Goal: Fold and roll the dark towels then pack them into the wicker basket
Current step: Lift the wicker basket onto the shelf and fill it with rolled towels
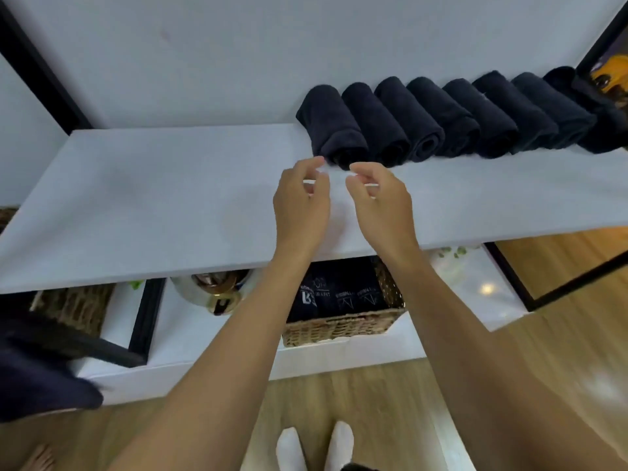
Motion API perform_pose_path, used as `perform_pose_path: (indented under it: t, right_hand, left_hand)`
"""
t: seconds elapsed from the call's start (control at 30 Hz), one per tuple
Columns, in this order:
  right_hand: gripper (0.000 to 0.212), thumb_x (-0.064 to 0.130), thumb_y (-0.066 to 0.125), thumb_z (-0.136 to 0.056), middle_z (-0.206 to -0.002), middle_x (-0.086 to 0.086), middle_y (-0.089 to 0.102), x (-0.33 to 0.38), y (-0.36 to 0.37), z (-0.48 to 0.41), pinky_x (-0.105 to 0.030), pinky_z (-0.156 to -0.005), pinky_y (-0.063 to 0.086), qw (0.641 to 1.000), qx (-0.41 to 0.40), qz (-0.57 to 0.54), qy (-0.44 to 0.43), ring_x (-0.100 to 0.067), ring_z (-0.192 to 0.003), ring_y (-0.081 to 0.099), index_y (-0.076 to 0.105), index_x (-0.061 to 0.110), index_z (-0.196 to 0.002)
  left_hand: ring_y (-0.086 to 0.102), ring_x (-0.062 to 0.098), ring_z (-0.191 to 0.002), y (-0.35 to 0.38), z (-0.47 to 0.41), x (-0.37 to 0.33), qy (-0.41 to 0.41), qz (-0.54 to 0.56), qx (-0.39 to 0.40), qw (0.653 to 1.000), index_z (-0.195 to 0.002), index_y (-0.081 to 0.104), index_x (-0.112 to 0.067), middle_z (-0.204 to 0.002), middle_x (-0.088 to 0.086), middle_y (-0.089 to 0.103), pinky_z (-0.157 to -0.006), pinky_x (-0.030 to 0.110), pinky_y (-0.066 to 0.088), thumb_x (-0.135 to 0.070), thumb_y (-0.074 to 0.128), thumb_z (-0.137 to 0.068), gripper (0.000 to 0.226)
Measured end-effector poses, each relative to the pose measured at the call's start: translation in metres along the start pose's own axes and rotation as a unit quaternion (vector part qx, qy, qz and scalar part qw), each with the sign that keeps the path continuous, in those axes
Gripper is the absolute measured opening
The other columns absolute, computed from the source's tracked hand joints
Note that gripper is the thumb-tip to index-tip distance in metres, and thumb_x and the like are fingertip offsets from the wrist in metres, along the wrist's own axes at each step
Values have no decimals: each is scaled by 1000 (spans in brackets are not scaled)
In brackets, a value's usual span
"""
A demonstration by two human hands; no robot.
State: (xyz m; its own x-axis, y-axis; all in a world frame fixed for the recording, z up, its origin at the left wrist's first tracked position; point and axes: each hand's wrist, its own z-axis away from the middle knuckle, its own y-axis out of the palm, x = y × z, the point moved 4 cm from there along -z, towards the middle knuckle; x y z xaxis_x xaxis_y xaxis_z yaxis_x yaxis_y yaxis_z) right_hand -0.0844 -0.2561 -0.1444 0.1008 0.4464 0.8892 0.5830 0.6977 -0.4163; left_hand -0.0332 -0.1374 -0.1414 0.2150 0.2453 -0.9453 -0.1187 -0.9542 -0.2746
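Several rolled dark towels (438,117) lie side by side in a row along the back right of the white shelf top (153,192). My left hand (300,202) and my right hand (380,198) hover just in front of the leftmost roll (331,125), fingers loosely curled, holding nothing. They do not touch it. On the lower shelf a wicker basket (339,326) holds several dark rolled towels with white logos, partly hidden behind my arms.
A white wall rises behind the shelf, with black frame bars at left (37,66) and right. A gold and white pot (214,290) stands left of the basket. A second wicker basket (74,304) sits at lower left. Dark cloth (37,375) lies at the left edge. Wooden floor below.
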Motion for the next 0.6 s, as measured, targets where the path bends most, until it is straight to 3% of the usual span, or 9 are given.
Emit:
perform_pose_path:
  t: [0.13,0.23,0.33,0.47,0.53,0.6]
  right_hand:
    - [22,26,54,-95,-110,12,65,-22,-4,60,-37,-92,54,992,12,-110,53,-7,-101,64,65,26,-115]
    - [18,23,56,-96,-103,9,69,-49,-9,90,-37,-89,57,982,22,-155,101,-6,-95,67,67,21,-110]
    - [17,23,54,-98,-103,4,69,-90,-13,104,-34,-87,58,973,42,-158,160,-7,-94,67,67,22,-109]
    - [19,18,53,-95,-96,6,66,-152,-18,99,-32,-88,54,967,48,-119,221,-10,-88,63,67,21,-107]
    - [22,16,53,-94,-94,5,63,-176,-18,83,-31,-86,51,970,45,-68,228,-12,-86,60,67,16,-112]
    - [27,16,56,-93,-101,0,63,-200,-13,60,-34,-92,51,973,43,4,226,-16,-92,60,64,13,-118]
  left_hand:
    - [65,16,-75,-12,73,20,-47,136,-75,987,-105,69,-15,-84,0,67,-62,26,55,-14,49,-99,21]
    - [65,18,-73,-4,114,47,-100,148,-108,978,-97,70,-12,-80,7,69,-64,29,56,-14,51,-98,19]
    - [65,13,-78,11,132,87,-161,117,-112,974,-101,69,-14,-88,6,70,-73,31,58,-14,52,-96,18]
    - [57,-3,-82,23,131,135,-221,16,-98,970,-119,65,-15,-99,-10,64,-70,5,43,-13,49,-97,27]
    - [60,6,-96,25,118,158,-241,-29,-89,966,-123,62,-14,-113,-1,64,-87,16,46,-16,51,-94,31]
    - [58,24,-112,28,99,187,-240,-116,-75,961,-125,60,-16,-122,8,62,-101,42,46,-24,51,-86,41]
